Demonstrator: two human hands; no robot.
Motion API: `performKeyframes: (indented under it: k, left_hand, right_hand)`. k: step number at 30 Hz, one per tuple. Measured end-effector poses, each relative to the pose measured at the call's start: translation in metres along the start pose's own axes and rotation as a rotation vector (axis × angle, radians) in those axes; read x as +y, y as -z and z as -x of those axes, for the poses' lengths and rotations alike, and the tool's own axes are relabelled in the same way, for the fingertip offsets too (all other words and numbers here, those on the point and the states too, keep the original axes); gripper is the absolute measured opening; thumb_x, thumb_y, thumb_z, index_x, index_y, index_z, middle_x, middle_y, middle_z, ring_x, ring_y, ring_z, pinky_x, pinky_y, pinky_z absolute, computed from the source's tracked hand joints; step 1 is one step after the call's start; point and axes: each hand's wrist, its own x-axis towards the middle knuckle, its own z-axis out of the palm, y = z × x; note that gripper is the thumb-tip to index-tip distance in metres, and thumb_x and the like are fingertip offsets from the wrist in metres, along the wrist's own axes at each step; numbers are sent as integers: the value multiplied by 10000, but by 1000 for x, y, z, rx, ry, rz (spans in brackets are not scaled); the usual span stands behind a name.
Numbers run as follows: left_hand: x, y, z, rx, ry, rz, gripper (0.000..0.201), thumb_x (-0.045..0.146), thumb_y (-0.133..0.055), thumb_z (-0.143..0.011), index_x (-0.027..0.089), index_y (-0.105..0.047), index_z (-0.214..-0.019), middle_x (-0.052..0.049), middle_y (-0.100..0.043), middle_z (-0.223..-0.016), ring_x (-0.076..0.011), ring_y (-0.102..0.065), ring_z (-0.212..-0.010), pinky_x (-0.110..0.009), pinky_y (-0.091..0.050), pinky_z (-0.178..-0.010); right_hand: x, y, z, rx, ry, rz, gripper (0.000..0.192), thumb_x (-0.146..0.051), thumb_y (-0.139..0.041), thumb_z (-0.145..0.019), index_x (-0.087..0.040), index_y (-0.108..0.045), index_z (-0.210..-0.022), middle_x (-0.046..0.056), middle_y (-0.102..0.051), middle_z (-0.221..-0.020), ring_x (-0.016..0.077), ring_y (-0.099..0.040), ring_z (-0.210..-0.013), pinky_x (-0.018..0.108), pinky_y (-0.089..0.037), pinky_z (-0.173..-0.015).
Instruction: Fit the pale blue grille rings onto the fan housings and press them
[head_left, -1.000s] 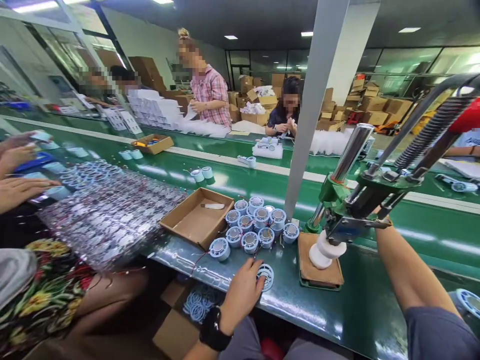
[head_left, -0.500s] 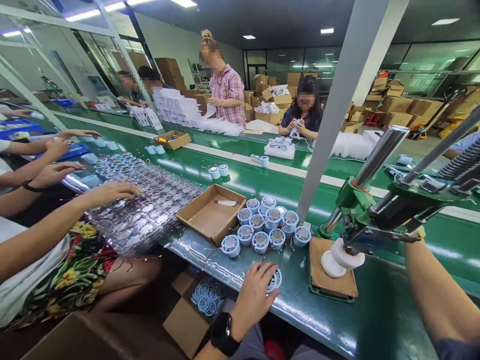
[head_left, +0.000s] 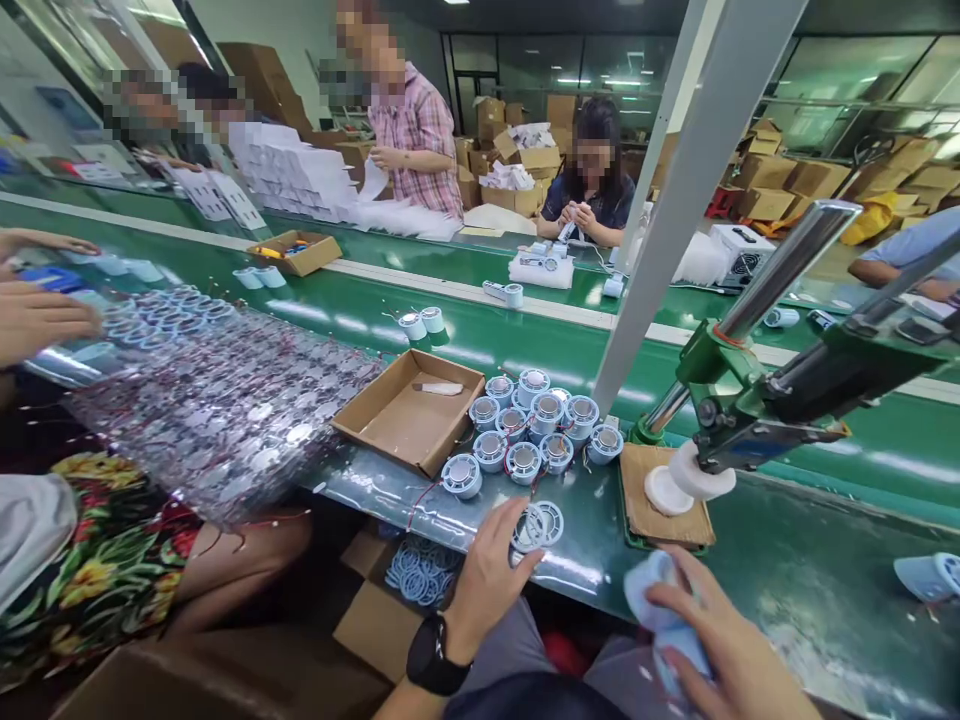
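Round white grille (head_left: pixel 534 526), pale-blue housing (head_left: pixel 664 620)

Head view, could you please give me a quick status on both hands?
Left hand pinching grille ring on table. Right hand gripping blue housing. Press stands right, untouched.

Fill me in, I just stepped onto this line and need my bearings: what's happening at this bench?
A person seated at a green table is handling small fan parts. Their left hand pinches a round white grille at the table edge, and their right hand holds a pale blue housing. A cluster of round motor units sits beside an open cardboard tray, with a green hand press to the right.
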Motion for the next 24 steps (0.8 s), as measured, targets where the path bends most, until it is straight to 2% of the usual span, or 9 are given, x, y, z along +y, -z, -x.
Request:
performKeyframes:
  k: [2, 5, 9, 12, 15, 17, 20, 22, 24]
  left_hand:
    - [5, 11, 4, 63, -13, 11, 496, 193, -569, -910, 149, -492, -1398, -181, -609, -1393, -308, -569, -1320, -496, -487, -1098]
    - [17, 37, 12, 151, -29, 59, 523, 166, -554, -898, 188, -466, -1413, -151, -613, -1402, -288, -570, -1327, -461, -489, -1103]
    - [33, 69, 28, 118, -39, 221, 659, 103, -566, -853, 233, -397, -1476, -129, -607, -1424, -271, -592, -1308, -458, -489, -1107]
    - [42, 82, 38, 46, -59, 306, 753, 90, -600, -829, 235, -357, -1526, -142, -590, -1450, -283, -576, -1329, -454, -502, -1098]
    - [52, 92, 35, -22, -127, 325, 842, 69, -627, -803, 268, -319, -1561, -120, -605, -1441, -286, -577, -1332, -437, -508, -1095]
    - [62, 97, 27, -102, -212, 318, 943, 37, -637, -779, 314, -238, -1588, -88, -628, -1420, -269, -602, -1306, -431, -487, -1118]
    - [76, 100, 13, -229, -347, 295, 1047, -8, -612, -757, 371, -126, -1603, -43, -645, -1401, -251, -589, -1324, -451, -427, -1167]
    - [83, 94, 10, -244, -369, 308, 1016, 0, -592, -768, 367, -142, -1602, -57, -588, -1467, -269, -552, -1360, -465, -435, -1159]
    - [84, 82, 13, -202, -301, 357, 944, 65, -626, -798, 327, -198, -1598, -100, -522, -1523, -303, -563, -1343, -465, -498, -1102]
  right_hand:
    - [-46, -25, -28, -138, 83, 67, 398, -267, -515, -877, -329, -689, -1229, 110, -504, -1495, 271, -720, -1055, 387, -610, -830]
    - [-82, -45, -77, -124, 2, 242, 420, -178, -537, -910, -281, -640, -1304, 171, -448, -1517, 294, -714, -1058, 372, -607, -762]
    - [-87, -54, -112, -55, -42, 295, 409, -238, -555, -952, -268, -606, -1357, 210, -409, -1532, 363, -685, -1090, 428, -604, -718]
    - [-83, -49, -107, 75, -28, 237, 484, -305, -572, -950, -275, -537, -1431, 203, -370, -1567, 402, -599, -1207, 496, -592, -786]
    - [-86, -38, -79, 210, 38, -171, 439, -366, -546, -953, -230, -580, -1369, 202, -504, -1455, 352, -624, -1147, 502, -563, -873]
    - [-94, -32, -56, 76, 45, -651, 440, -456, -529, -964, -224, -580, -1335, 167, -658, -1218, 255, -694, -895, 405, -589, -762]
    - [-109, -32, -30, -158, -84, -1251, 558, -567, -641, -893, -234, -529, -1327, 49, -715, -838, 135, -613, -536, 252, -515, -504]
    - [-116, -34, -23, -81, -178, -1419, 588, -558, -729, -834, -235, -535, -1286, -4, -691, -711, 100, -559, -448, 205, -464, -448]
    - [-118, -34, -20, 58, -225, -1456, 543, -525, -765, -816, -227, -574, -1227, -11, -692, -676, 101, -569, -452, 204, -475, -462]
